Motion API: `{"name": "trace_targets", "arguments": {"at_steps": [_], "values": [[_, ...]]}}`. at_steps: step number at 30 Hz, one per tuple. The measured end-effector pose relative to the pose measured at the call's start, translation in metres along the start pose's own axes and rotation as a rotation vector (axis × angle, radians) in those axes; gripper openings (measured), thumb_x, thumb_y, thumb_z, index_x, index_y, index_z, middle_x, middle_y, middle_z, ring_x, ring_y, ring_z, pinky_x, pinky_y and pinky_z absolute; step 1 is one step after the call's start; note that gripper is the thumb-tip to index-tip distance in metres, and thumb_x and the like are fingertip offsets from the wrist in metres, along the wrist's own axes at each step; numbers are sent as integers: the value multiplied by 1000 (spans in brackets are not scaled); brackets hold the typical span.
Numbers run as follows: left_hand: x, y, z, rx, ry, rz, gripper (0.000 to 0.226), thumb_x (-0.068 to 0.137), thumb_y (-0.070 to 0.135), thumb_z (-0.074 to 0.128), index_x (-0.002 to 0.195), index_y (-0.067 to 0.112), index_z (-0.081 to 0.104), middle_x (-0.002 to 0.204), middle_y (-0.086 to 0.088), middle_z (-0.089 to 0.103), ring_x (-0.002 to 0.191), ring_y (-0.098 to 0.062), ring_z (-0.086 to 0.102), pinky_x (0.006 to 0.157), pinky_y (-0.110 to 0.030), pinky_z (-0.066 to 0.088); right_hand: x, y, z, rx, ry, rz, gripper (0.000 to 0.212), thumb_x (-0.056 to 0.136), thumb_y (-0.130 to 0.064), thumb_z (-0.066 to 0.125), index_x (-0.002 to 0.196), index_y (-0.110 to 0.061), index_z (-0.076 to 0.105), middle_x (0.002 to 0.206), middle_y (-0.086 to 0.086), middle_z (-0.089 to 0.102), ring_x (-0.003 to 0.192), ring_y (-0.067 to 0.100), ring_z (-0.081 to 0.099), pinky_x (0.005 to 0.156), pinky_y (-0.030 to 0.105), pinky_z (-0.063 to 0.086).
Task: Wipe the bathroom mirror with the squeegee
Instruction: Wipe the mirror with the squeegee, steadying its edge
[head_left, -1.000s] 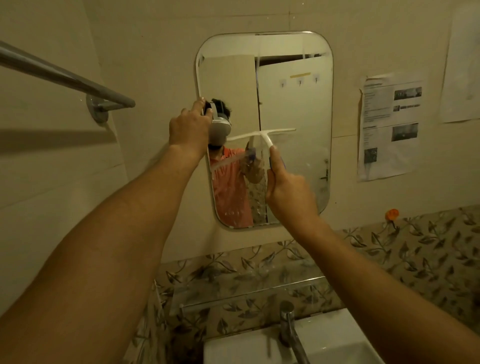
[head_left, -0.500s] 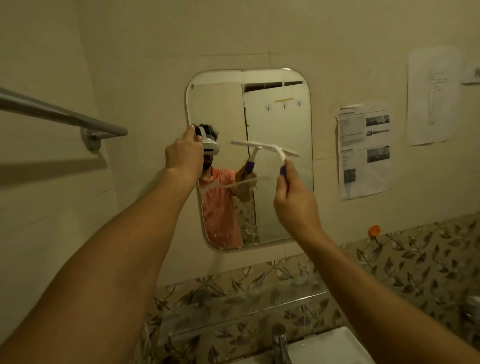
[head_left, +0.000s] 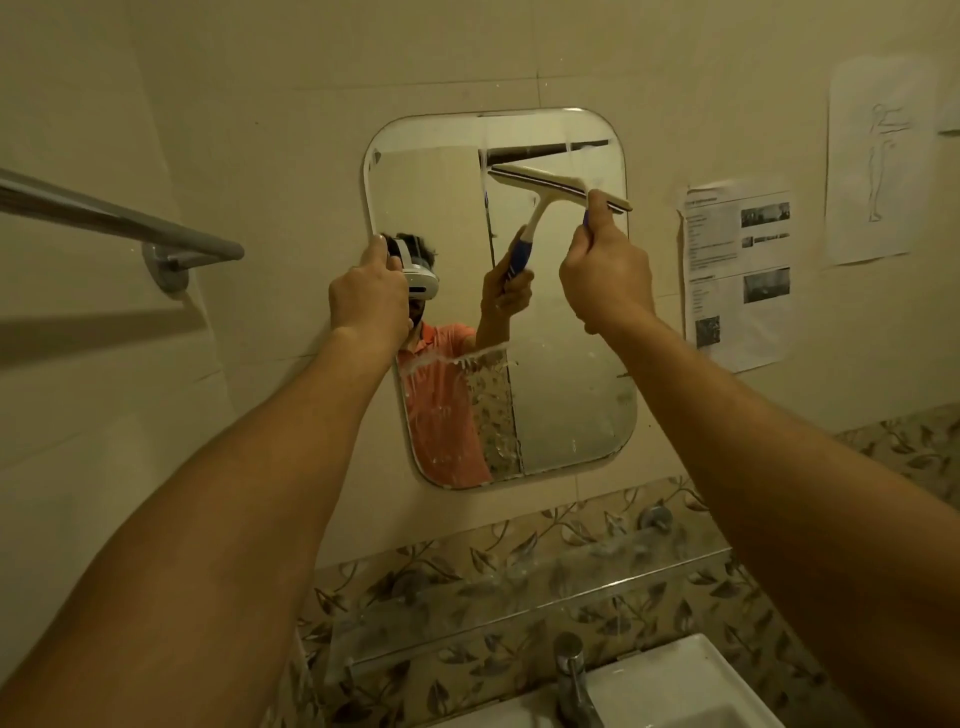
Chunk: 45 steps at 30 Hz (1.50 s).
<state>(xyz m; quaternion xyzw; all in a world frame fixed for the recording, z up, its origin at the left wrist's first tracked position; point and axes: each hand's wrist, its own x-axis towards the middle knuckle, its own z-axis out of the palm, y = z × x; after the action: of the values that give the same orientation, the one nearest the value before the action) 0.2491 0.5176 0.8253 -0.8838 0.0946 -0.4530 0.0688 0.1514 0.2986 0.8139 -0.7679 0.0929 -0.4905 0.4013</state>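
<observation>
Bathroom wall, items counted.

- Mirror (head_left: 566, 395), one: a rounded rectangle fixed to the pale tiles. Its lower half is streaked with drops and its upper half is cleaner.
- Squeegee (head_left: 563, 184), one: cream blade laid against the glass at the mirror's upper right, tilted down to the right.
- Hands, two, well apart. The right hand (head_left: 605, 267) is clenched round the squeegee's blue handle, just under the blade. The left hand (head_left: 369, 296) rests on the mirror's left edge with the thumb up. Its fingers are curled out of sight, so whether they grip the edge cannot be told.
- Towel rail (head_left: 119, 218), one, on the left wall.
- Paper sheets, two: a printed sheet (head_left: 737, 275) and a sketch sheet (head_left: 878, 161).
- Glass shelf (head_left: 519, 587), tap (head_left: 571, 675) and sink (head_left: 691, 680), one each, below the mirror.
</observation>
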Motion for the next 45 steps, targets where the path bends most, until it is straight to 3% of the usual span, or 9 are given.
{"name": "trace_targets", "arguments": {"at_steps": [3, 8, 13, 19, 24, 29, 33, 38, 45], "values": [[-1, -1, -1, -8, 8, -1, 65, 84, 35, 81, 136, 8, 53, 143, -8, 35, 93, -29, 63, 70, -35, 51, -15, 9, 2, -30, -14, -13, 53, 110, -35, 33, 160, -44, 18, 73, -2, 57, 56, 14, 59, 45, 37, 59], [-3, -3, -1, -13, -1, 16, 73, 82, 41, 82, 140, 9, 50, 151, -8, 29, 94, -32, 64, 69, -34, 51, -54, 33, 9, -6, -63, 5, 55, 109, -34, 34, 159, -48, 14, 72, 4, 56, 57, 19, 55, 50, 50, 59], [-2, -3, -4, -19, -10, 10, 77, 82, 39, 82, 143, 9, 47, 154, -8, 27, 97, -32, 63, 68, -35, 47, -95, 63, 26, -27, -58, 18, 57, 109, -29, 36, 160, -43, 13, 66, 7, 55, 51, 17, 50, 46, 36, 48], [-3, -2, -4, -28, -24, 1, 78, 81, 40, 82, 144, 9, 47, 151, -8, 29, 98, -32, 63, 67, -34, 44, -138, 84, 41, -23, -65, 59, 61, 109, -29, 38, 160, -45, 11, 57, 4, 53, 45, 16, 47, 42, 31, 39], [-3, 0, -4, -14, -24, -9, 73, 82, 36, 82, 142, 9, 50, 151, -8, 29, 98, -32, 63, 69, -35, 48, -156, 92, 35, -10, -120, 102, 59, 108, -32, 40, 159, -49, 14, 63, 1, 58, 51, 14, 54, 45, 28, 44], [-3, 3, -5, -24, -17, -27, 66, 85, 30, 80, 140, 8, 51, 148, -9, 32, 97, -31, 63, 67, -35, 45, -103, 71, -1, 216, -58, 215, 49, 109, -35, 40, 155, -45, 30, 83, 5, 60, 63, 19, 55, 57, 42, 56], [-3, 4, -5, -19, -13, -27, 68, 85, 29, 79, 142, 6, 49, 149, -10, 31, 99, -32, 63, 72, -37, 50, -34, 46, -31, 196, 17, 218, 50, 109, -38, 38, 157, -44, 26, 92, 1, 59, 66, 15, 57, 48, 27, 50], [-1, 4, -4, -25, -11, -25, 51, 90, 26, 76, 132, 6, 56, 139, -9, 37, 94, -30, 63, 70, -37, 50, -1, 32, -34, 152, 10, 235, 49, 110, -37, 36, 158, -43, 27, 89, -5, 51, 71, 15, 57, 54, 32, 53], [-2, 5, -4, -14, -27, -15, 56, 84, 24, 82, 129, 3, 57, 137, -11, 39, 96, -33, 63, 78, -41, 55, -37, 69, -20, 116, 7, 263, 52, 109, -40, 35, 158, -47, 21, 91, -1, 60, 69, 18, 62, 43, 26, 47]]}}
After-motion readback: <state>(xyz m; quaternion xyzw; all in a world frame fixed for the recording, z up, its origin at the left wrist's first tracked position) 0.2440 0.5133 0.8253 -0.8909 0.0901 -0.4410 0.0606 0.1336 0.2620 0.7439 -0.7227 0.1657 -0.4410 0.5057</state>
